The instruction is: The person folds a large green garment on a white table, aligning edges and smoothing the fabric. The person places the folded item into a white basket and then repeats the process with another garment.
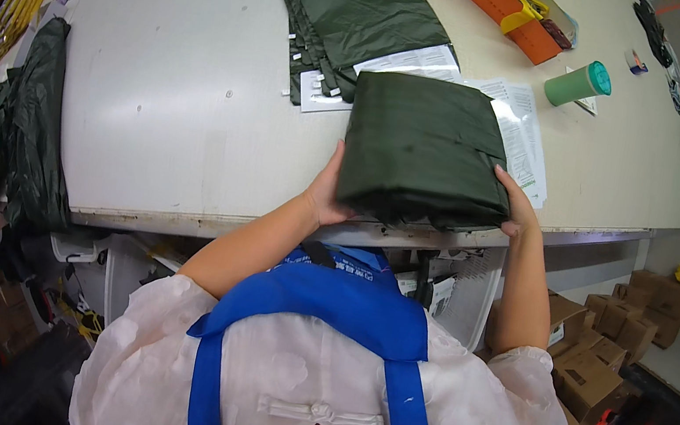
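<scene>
Folded dark-green plastic bag [423, 150]: at near worktop [171, 97] edge, pressed between left hand [327, 191] and right hand [516, 209], each grip flat against a side, seemingly to square it. Beneath: printed sheets [524, 130]. Beyond: stack of similar bags [354, 10], green cup [577, 83], orange box [506, 7]. Nothing obstructing.

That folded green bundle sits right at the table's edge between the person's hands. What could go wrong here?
The folded dark green fabric bundle overhangs the near edge of the pale worktable, held only from the sides by the left hand and right hand, so it might slip off toward the floor. It also lies partly on the white printed paper sheets, which could drag or crumple if it shifts.
</scene>
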Motion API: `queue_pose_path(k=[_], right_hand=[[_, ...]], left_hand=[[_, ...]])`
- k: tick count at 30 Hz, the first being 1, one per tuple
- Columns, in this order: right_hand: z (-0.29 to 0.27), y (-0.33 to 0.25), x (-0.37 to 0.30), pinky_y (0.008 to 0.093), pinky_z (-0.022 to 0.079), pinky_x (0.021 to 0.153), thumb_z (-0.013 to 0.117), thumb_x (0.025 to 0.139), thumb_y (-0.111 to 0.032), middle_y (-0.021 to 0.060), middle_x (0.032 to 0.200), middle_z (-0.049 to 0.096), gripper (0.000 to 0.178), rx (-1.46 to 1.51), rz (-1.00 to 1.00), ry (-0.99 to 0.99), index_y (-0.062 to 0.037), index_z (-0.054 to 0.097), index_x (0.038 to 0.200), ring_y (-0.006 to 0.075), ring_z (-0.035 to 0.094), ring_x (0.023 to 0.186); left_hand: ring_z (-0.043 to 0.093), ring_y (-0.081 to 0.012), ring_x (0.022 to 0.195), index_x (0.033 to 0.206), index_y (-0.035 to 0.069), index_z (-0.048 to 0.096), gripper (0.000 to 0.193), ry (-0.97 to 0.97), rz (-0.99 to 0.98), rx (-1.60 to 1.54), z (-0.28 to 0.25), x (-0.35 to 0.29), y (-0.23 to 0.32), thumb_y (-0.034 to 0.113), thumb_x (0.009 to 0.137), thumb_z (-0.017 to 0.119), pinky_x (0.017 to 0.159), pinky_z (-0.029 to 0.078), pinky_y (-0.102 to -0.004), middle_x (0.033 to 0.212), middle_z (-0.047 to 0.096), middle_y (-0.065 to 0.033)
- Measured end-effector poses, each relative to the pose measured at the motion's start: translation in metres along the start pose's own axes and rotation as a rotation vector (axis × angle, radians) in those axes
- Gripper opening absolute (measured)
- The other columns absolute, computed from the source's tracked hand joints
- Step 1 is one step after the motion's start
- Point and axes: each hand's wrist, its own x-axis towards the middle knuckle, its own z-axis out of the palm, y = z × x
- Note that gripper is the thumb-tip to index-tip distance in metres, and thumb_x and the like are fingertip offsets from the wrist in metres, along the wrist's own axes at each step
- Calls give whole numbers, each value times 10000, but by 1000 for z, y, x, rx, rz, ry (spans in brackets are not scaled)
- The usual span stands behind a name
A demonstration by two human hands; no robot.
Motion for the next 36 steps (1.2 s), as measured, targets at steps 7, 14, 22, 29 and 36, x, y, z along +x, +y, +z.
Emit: queue_pose_path(k=[7, 14, 22, 29, 36], right_hand=[[96, 46, -36, 364, 483, 927, 601, 897, -261, 130, 1179, 608, 445, 317, -145, -108, 2, 511, 1245, 244, 604, 1045], [140, 99, -27, 445, 419, 1004, 572, 903, -284, 141, 1287, 541, 479, 529, 10, -258, -45, 472, 1306, 292, 524, 1171], [183, 122, -37, 457, 380, 1041, 488, 938, -349, 131, 1346, 501, 509, 629, -61, -320, -43, 445, 1342, 306, 492, 1215], [189, 152, -23, 460, 357, 1065, 403, 974, -351, 139, 1359, 491, 511, 380, -52, -419, -23, 426, 1365, 300, 488, 1224], [147, 182, 37, 358, 370, 1027, 581, 871, -412, 139, 1326, 496, 640, 103, -385, -268, 28, 457, 1319, 263, 484, 1187]], left_hand=[[287, -380, 1358, 1473, 138, 251, 937, -315, 238, -71, 15, -36, 16, 791, 803, 293, 1083, 190, -606, 1502, 283, -140], [450, -232, 1236, 1369, 123, 409, 573, -40, 372, 34, -37, -45, 7, 453, 919, 539, 1039, 335, -460, 1339, 497, -98], [464, -254, 1212, 1310, 121, 450, 433, 82, 412, -9, -35, -68, 13, 387, 968, 455, 1002, 371, -490, 1261, 537, -97], [484, -263, 1231, 1327, 70, 481, 603, -277, 600, -164, -47, -66, -11, 479, 892, 562, 1069, 355, -428, 1341, 516, -100], [324, -217, 1351, 1437, 107, 322, 955, -153, 374, 19, -40, -107, 14, 675, 736, 636, 1105, 254, -390, 1471, 364, -61]])
